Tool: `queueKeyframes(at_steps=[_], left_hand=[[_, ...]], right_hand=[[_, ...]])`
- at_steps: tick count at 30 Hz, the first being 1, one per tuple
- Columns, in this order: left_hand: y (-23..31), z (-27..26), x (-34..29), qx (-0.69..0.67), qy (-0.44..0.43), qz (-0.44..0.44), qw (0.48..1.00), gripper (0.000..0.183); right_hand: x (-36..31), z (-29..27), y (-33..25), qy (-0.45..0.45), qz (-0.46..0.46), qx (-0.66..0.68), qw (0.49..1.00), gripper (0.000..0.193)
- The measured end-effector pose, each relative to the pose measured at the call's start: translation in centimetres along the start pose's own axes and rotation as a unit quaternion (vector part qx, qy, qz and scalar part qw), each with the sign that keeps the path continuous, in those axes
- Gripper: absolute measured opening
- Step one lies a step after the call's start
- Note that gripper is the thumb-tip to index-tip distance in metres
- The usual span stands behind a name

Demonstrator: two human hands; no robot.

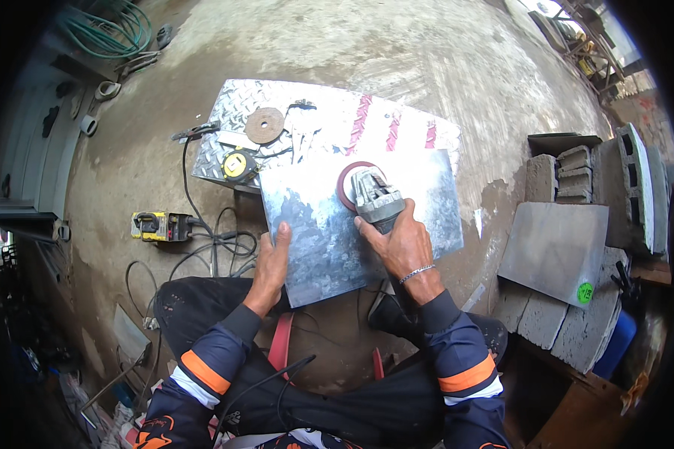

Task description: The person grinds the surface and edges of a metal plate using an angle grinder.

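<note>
My right hand [404,243] is wrapped round the body of an angle grinder [376,196]. The grinder's reddish round disc [347,187] lies against or just over a shiny metal sheet [318,247]; which of the two I cannot tell. At the sheet's left edge, my left hand [272,262] grips it with the thumb up and the other fingers partly hidden. The sheet's far part rests on a diamond-plate metal bench [322,105], and its near part reaches over my lap. On the bench lie a loose brown disc [264,125] and a yellow tape measure [239,165].
A yellow-and-black boxy device [162,226] stands on the floor at left, amid looping black cables [221,239]. At right, a square metal plate [554,247] leans on concrete blocks [574,173]. A green hose [116,34] is coiled far left. A welding clamp [196,132] grips the bench's corner.
</note>
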State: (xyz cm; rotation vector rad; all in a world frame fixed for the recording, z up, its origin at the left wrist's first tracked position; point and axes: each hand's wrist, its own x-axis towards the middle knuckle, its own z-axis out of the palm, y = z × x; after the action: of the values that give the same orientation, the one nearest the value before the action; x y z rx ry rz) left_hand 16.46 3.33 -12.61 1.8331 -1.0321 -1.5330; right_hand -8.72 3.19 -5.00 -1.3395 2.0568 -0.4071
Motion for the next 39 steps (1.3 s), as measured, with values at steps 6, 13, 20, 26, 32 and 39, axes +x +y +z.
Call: queueKeyframes(at_steps=[6,13,20,26,32,39], left_hand=[[0.5,0.1,-0.1,0.027,0.001,-0.002,1.000,0.088],[-0.1,0.0,0.0,0.009,-0.008,-0.005,1.000,0.090],[0.4,-0.1,-0.2,0.000,-0.022,0.012,1.000,0.092],[0.5,0.1,-0.2,0.018,-0.013,-0.004,1.000,0.092],[-0.3,0.2,0.0,-0.012,-0.001,0.011,1.000,0.087],[0.6,0.1,-0.4,0.033,-0.001,0.010,0.999,0.089]], right_hand=[[1.7,-1.6,3.2,0.060,0.048,-0.004,0.997,0.088],[-1.0,0.8,-0.6,0.019,-0.008,-0.014,1.000,0.083],[-0.5,-0.1,-0.7,0.029,-0.007,-0.020,0.999,0.084],[0.7,-0.7,0.5,0.065,0.020,-0.024,0.997,0.084],[-1.2,0.9,-3.1,0.000,-0.031,-0.028,0.999,0.085],[0.4,0.0,-2.9,0.017,-0.028,-0.039,0.999,0.082]])
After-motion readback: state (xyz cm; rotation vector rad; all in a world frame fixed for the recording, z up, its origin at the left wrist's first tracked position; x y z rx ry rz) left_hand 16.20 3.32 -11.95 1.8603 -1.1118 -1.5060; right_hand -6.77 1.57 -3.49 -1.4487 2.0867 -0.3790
